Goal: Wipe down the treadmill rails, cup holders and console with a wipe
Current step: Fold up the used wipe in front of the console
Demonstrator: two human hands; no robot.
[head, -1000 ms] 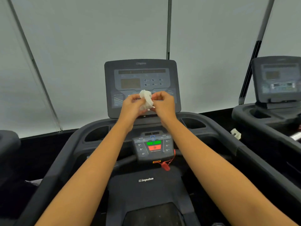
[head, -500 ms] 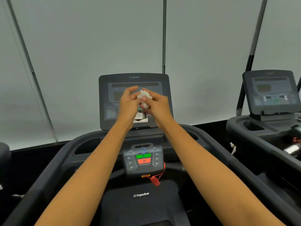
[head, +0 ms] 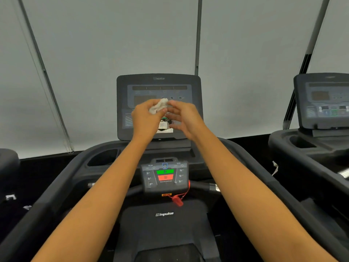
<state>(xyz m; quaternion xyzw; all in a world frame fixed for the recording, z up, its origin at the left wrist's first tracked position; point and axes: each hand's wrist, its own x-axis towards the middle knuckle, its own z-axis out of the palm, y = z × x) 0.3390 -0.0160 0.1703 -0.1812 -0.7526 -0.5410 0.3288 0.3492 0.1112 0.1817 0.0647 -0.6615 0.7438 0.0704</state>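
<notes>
My left hand [head: 145, 119] grips the balled wipe [head: 158, 106], right hand [head: 184, 119] slack beside it; a loose wad could smear the console [head: 158, 82].

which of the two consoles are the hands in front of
The console straight ahead: the left hand grips the wipe before its screen, with the right hand beside it. The other console, far right, has nothing before it.

Behind the left hand [head: 145, 118] and right hand [head: 186, 118] hang pale grey blinds [head: 94, 53], evenly lit and divided by dark frame bars [head: 197, 35]. A black band [head: 245, 142] runs beneath them. Well right of the right hand stands a neighbouring treadmill [head: 311, 140]; far left of the left hand, another machine's edge [head: 7, 163].
</notes>
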